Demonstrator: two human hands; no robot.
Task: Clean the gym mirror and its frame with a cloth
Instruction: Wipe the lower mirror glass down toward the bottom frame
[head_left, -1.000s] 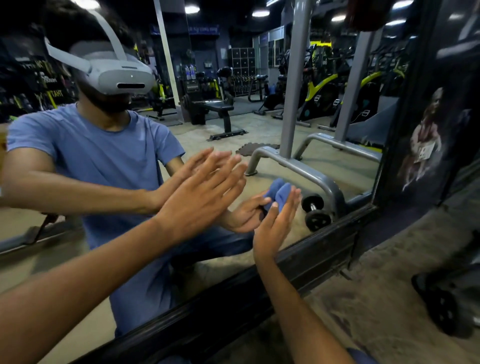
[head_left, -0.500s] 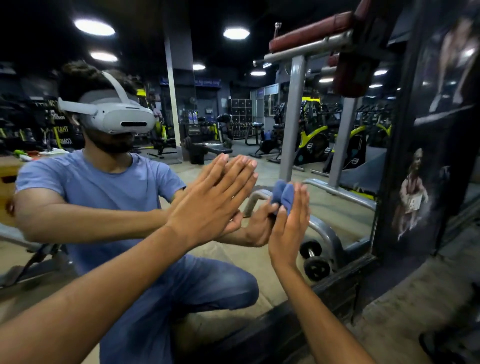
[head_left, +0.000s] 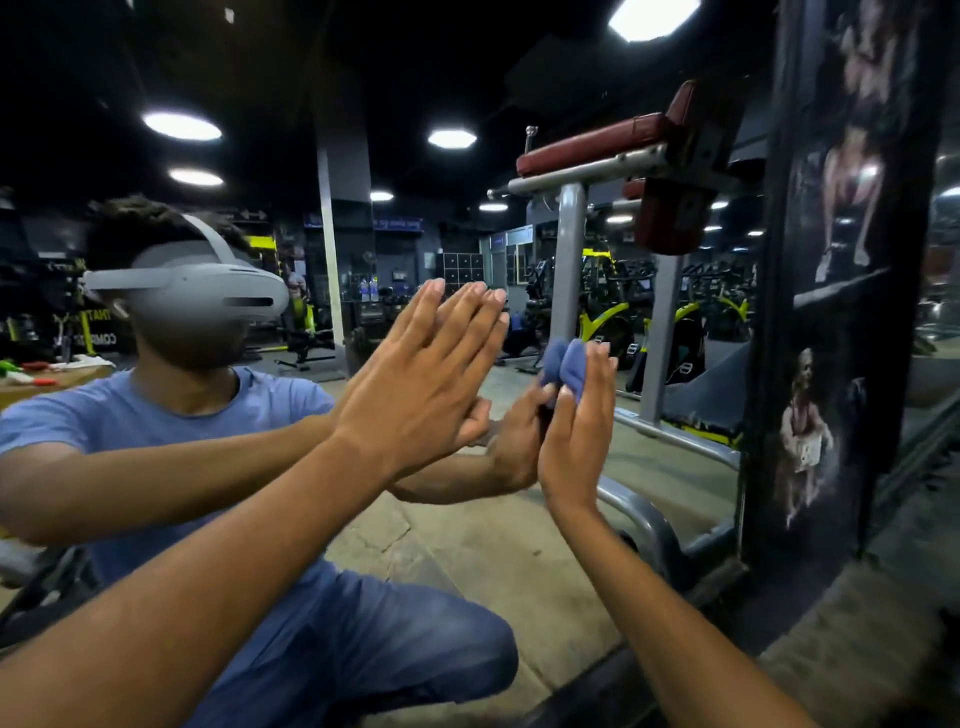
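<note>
The blue cloth (head_left: 571, 366) sits bunched up against the mirror (head_left: 519, 545), about halfway up the glass and a bit to the right. It is tucked under the fingers of the right hand (head_left: 576, 436). Only a small soft lump of it peeks out above and beside the fingertips; the rest is hidden behind the hand. The right hand stands up tall with its fingers straight and close together, pressing the cloth flat onto the glass. The palm faces the mirror and the wrist is below the cloth.

The left hand (head_left: 415, 395) is just to the left of the cloth, near it but not touching it. Its fingers are straight and close together too, and it lies flat on the glass with nothing in it.

In the glass a crouching person in a blue shirt and a grey headset (head_left: 192, 293) holds both hands up the same way. The dark frame (head_left: 841, 312) runs up the right side of the mirror, well apart from the cloth, and has pale pictures of people on it. A grey metal gym bench with a red pad (head_left: 592, 143) shows in the glass behind the right hand.
</note>
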